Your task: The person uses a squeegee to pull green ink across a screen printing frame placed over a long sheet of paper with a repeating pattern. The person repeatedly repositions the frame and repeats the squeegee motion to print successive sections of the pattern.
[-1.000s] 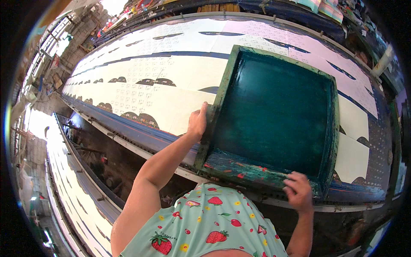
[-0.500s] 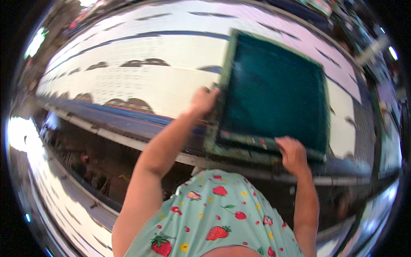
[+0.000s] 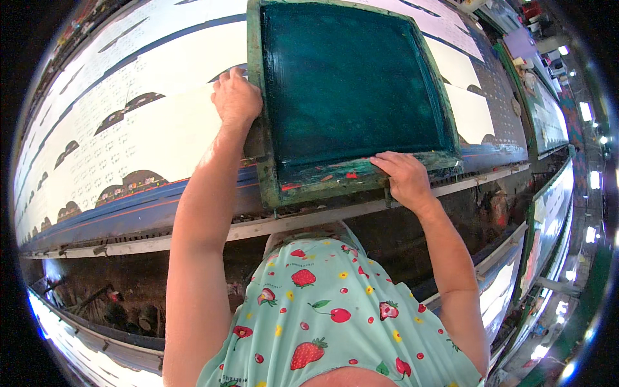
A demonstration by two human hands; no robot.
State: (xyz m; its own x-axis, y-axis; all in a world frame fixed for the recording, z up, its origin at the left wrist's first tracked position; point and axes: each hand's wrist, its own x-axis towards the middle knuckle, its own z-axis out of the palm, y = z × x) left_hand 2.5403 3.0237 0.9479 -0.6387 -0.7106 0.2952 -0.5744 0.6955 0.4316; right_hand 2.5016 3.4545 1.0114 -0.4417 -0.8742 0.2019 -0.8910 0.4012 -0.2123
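A square screen printing frame (image 3: 256, 45) with a dark teal mesh (image 3: 351, 90) lies over the near part of a long printing table. Its green rim is worn, with red and pale paint smears along the near side. My left hand (image 3: 237, 98) is closed at the frame's left side, fingers curled and partly hidden. On the near rim, toward its right end, my right hand (image 3: 407, 180) has its fingers over the top and the thumb out of sight. White sheets (image 3: 161, 122) with rows of small printed marks and dark scalloped gaps lie left of the frame.
A pale metal rail (image 3: 142, 245) runs along the table's near edge, in front of my apron (image 3: 329, 303). More white sheets (image 3: 467, 116) lie right of the frame. Another table (image 3: 548, 122) stands farther right, and a further white surface (image 3: 97, 351) is at lower left.
In the picture, the frame and both hands have shifted left and up, and the frame sits straighter. The view has turned too. Both hands stay at the frame's left side and near rim.
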